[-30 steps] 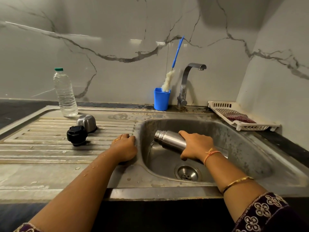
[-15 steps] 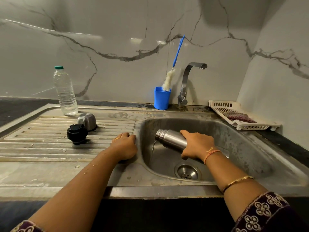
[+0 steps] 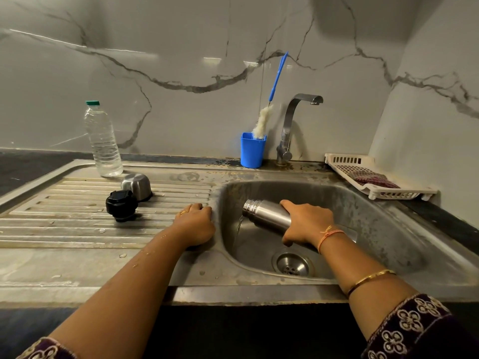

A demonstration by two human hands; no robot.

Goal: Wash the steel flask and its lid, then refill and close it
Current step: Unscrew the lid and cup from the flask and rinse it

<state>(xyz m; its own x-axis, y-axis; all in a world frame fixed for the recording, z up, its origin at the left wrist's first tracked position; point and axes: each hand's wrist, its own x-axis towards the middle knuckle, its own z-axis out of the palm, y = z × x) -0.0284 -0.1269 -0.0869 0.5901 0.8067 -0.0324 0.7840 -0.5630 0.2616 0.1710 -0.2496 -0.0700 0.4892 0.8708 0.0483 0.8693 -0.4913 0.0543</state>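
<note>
My right hand (image 3: 305,222) grips the steel flask (image 3: 267,215) and holds it tilted over the sink basin (image 3: 363,216), mouth down to the left. A thin stream of water runs from the mouth into the basin. My left hand (image 3: 195,224) rests on the basin's left rim, fingers curled over the edge. The flask's black stopper lid (image 3: 120,204) and its steel cup cap (image 3: 136,186) sit on the ribbed drainboard (image 3: 64,211) to the left.
A clear plastic water bottle (image 3: 103,141) with a green cap stands at the drainboard's back. A blue cup (image 3: 252,153) holds a bottle brush (image 3: 269,110) beside the tap (image 3: 293,125). A white rack (image 3: 373,177) with a cloth sits at the right.
The flask stays tilted in my right hand and water keeps draining from it. My left hand has not moved from the rim.
</note>
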